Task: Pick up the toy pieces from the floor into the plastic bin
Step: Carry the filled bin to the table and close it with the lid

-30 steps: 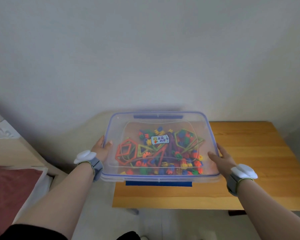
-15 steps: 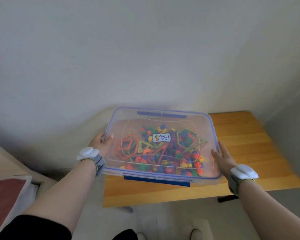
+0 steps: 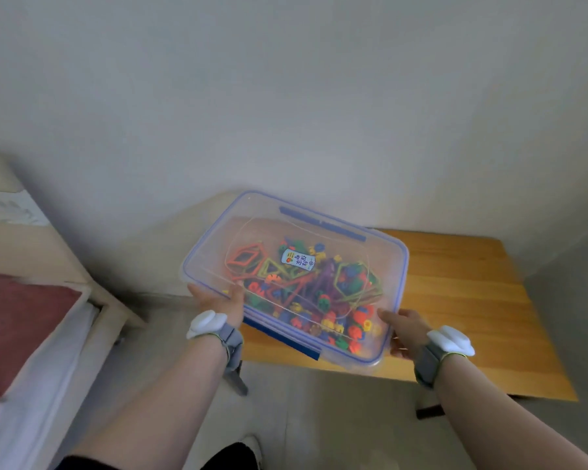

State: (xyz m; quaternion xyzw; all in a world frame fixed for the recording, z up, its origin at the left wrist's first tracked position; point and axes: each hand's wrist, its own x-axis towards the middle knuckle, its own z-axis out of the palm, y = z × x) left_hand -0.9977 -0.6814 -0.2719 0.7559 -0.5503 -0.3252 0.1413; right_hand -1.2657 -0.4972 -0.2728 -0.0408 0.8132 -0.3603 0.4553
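Nearest me were my forearms, reaching out over the pale floor (image 3: 319, 418), a white-and-grey band (image 3: 207, 323) on each wrist. The left hand (image 3: 218, 301) held the near-left corner of the plastic bin (image 3: 218, 239), with the thumb up on the rim and the fingers tucked underneath. They showed only dimly through the clear wall, so I couldn't tell how far they curled. The right hand (image 3: 403, 330) cupped the near-right corner, thumb laid along the side and the fingers wrapped below, mostly hidden.

The bin hung slewed over the left end of the wooden worktop (image 3: 472, 300). I couldn't tell whether its underside touched the wood. It was a clear box with a blue-trimmed lid on top, a dark blue latch (image 3: 282, 337) on the near long side and a small printed label (image 3: 298, 260) on the lid. The toy pieces (image 3: 319, 293) inside were red, green, yellow and blue knobbly connectors and thin frame shapes, heaped toward the near-right.

I judged the walls stiff but smooth and a bit slippery, and the load light yet loose and prone to slide. Holding it under opposite corners looked right to me.

A bed (image 3: 21, 317) with a red cover lay off to the left, and a plain wall stood behind it all.
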